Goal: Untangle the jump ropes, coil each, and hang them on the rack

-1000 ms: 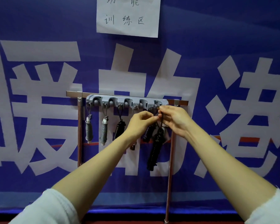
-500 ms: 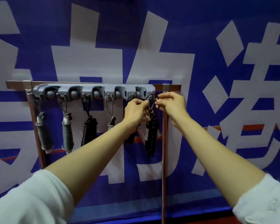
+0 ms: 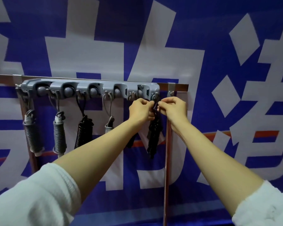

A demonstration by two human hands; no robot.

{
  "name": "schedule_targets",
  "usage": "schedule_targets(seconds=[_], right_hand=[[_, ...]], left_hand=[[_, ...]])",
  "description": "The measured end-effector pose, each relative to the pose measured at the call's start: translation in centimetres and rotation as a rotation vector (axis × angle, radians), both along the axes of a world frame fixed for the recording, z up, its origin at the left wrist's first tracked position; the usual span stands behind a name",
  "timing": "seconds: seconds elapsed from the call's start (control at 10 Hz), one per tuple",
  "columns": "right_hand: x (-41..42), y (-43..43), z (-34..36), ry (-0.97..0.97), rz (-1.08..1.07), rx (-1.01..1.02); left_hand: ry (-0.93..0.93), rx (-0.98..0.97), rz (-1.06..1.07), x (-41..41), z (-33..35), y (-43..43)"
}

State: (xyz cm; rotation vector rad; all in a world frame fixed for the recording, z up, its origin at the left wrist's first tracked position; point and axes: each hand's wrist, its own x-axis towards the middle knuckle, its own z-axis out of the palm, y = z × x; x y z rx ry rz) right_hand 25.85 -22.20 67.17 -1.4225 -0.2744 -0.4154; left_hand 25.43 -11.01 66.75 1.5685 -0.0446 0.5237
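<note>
**At the wall rack: both your hands pinch the cord of a black coiled rope [image 3: 154, 137]**

Across the far wall, a blue banner [image 3: 203, 46] with huge white characters fills the view. Against it stands a metal frame [image 3: 178, 86]: a flat bar across the top, with thin uprights at the left and right. A grey rack [image 3: 91, 90] is fixed along that bar, with a row of small hooks under it.

From the left, the hooks carry by thin cord loops:
- two grey coiled ropes [image 3: 32, 136]
- a black one [image 3: 83, 132]
- a third grey rope [image 3: 109, 126], its lower part hidden by your left forearm
- a dark rope [image 3: 131, 142], mostly hidden behind your left wrist

Your bare forearms reach up from the near bottom corners, with white sleeves [image 3: 31, 198] ending near the elbows.

The black coiled rope hangs at the right end of the rack, just left of the right upright and below your hands. Your left hand [image 3: 140, 110] and right hand [image 3: 173, 108] meet almost knuckle to knuckle just under the rightmost hook [image 3: 155, 96]. On each hand the fingers are curled and the thumb and fingertips pinch the dark cord at the top of this rope. The cord runs up to the hook, but you cannot tell whether it is seated on it.
</note>
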Motion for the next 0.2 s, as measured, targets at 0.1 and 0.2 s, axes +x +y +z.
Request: schedule_targets(seconds=[0.1,0.2], right_hand=[[0.31,0.33,-0.4,0.021,0.004,-0.075],[-0.1,0.31,-1.14,0.034,-0.044,-0.219]], left_hand=[[0.033,0.066,-0.016,0.03,-0.66,0.34],[0.082,0.19,-0.05,-0.31,-1.58,0.79]])
